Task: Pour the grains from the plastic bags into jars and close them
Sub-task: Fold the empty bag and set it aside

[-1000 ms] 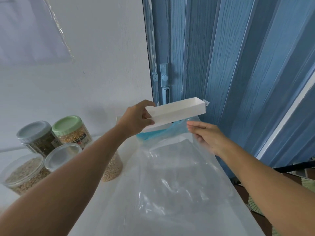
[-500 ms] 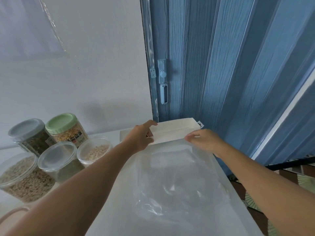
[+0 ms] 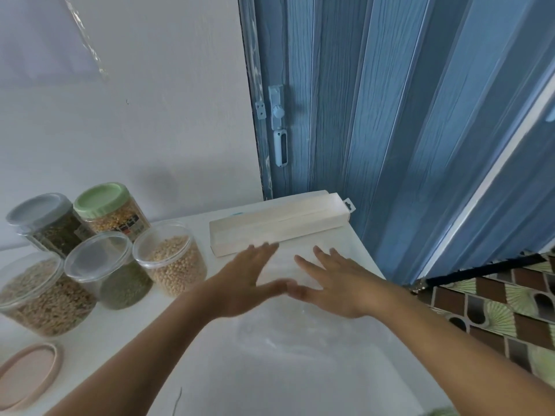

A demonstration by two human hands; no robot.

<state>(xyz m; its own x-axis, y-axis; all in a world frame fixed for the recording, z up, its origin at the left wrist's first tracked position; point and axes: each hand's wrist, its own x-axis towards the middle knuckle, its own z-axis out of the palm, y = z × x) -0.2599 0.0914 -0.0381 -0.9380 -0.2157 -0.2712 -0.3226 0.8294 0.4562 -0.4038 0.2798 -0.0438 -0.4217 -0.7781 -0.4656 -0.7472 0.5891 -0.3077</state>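
Both hands lie flat with fingers straight and gripping nothing: the left hand (image 3: pixel 240 283) and right hand (image 3: pixel 333 283) press on a clear, crinkly plastic bag (image 3: pixel 288 334) that looks empty, spread on the white table (image 3: pixel 126 340), thumbs nearly meeting. Smoothing likely works best with light, even outward strokes, since the thin film slides and wrinkles easily. A long white cardboard box (image 3: pixel 279 228) lies just beyond the fingertips. Left, five round transparent plastic jars (image 3: pixel 171 259) hold grains; the nearest looks unlidded.
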